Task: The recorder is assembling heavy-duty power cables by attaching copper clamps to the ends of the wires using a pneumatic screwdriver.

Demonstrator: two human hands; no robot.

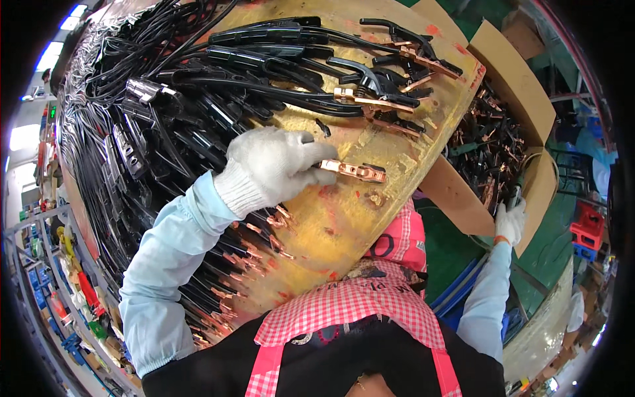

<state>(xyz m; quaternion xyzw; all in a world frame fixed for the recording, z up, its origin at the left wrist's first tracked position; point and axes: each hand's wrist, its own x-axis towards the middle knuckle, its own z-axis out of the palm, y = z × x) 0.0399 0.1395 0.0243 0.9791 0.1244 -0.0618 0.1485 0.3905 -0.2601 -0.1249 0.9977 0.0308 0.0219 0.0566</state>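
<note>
My left hand (268,169), in a white knitted glove, is closed round one end of a copper-coloured clamp jaw (357,171) above the worn yellow table (344,218). Its far end sticks out to the right of my fingers. Past that hand lie several black-handled clamps (377,83) with copper jaws, on black cables. On the right, my gloved right hand (510,221) reaches to the near inside edge of a cardboard box (526,79) full of copper and black clamp parts (489,132). Its fingers are bent about something small and metallic that I cannot make out.
A thick mass of black cables (99,119) covers the table's left side, with bare copper cable ends (251,251) near my left forearm. A small black scrap (323,128) lies by my left hand. Red and blue stools (587,228) stand at far right, a loaded shelf (59,278) at left.
</note>
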